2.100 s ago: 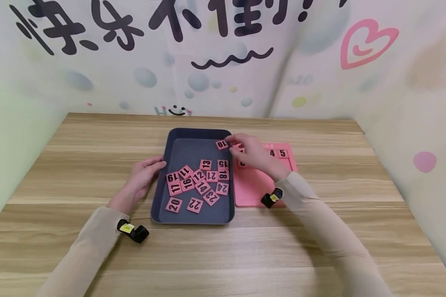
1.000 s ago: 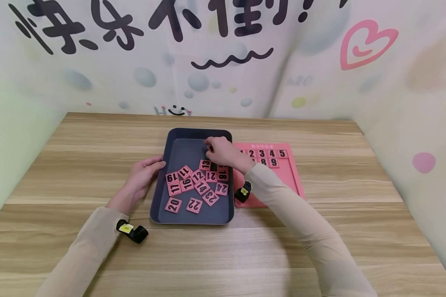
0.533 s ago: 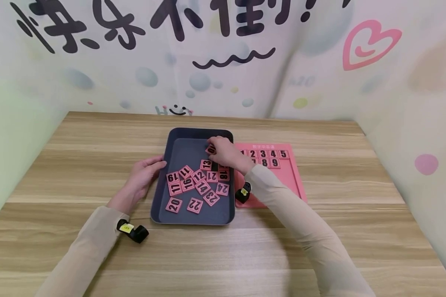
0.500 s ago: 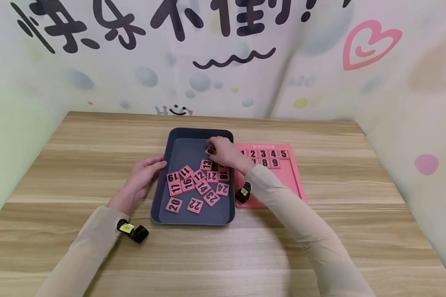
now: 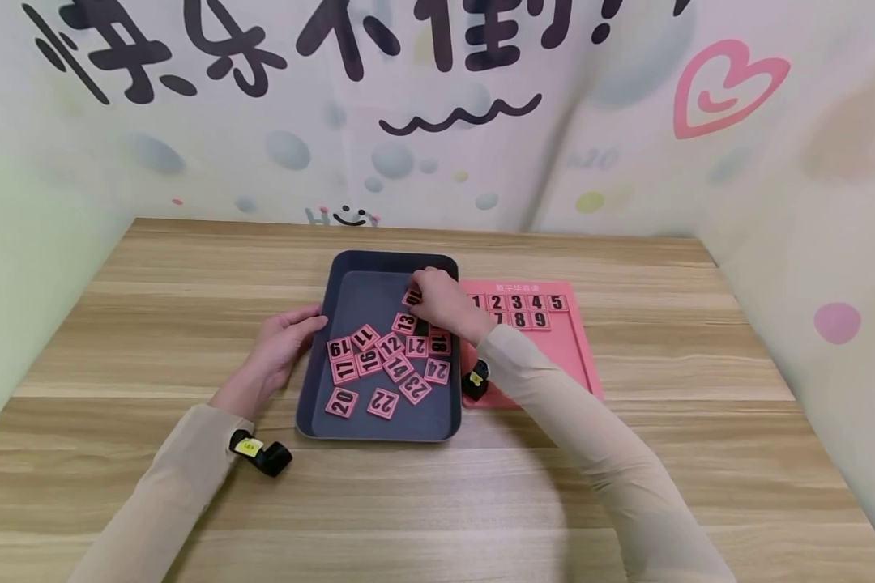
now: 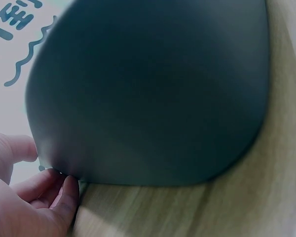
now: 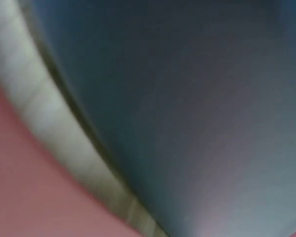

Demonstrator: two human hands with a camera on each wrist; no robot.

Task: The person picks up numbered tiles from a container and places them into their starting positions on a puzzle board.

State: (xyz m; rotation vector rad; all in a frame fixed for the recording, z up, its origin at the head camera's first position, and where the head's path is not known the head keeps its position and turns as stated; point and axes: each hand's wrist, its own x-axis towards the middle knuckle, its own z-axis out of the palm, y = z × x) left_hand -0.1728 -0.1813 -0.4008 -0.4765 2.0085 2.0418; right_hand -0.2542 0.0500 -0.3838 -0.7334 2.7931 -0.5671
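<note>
My left hand (image 5: 280,344) grips the left rim of a dark grey tray (image 5: 360,295); in the left wrist view its thumb and fingertips close on the edge of the tray (image 6: 153,108). Inside the tray's upper right part, the fingers of my right hand (image 5: 448,306) pinch the pink number tile 10 (image 5: 411,299), whose right side they cover. Just below it lies tile 13 (image 5: 404,323). The right wrist view shows only the blurred tray wall (image 7: 187,98) and a pink board edge (image 7: 34,187), no fingers.
Several loose tiles, such as tile 22 (image 5: 382,403) and tile 20 (image 5: 342,402), lie in the tray at various angles. Right of the tray is a pink puzzle board (image 5: 561,348) with tiles in its top two rows, partly under my right forearm. A printed wall stands behind the table (image 5: 700,324).
My right hand has moved left from the tray's right wall, carrying tile 10 toward tile 13. In the last half second the tile has shifted slightly down. The left hand has stayed put.
</note>
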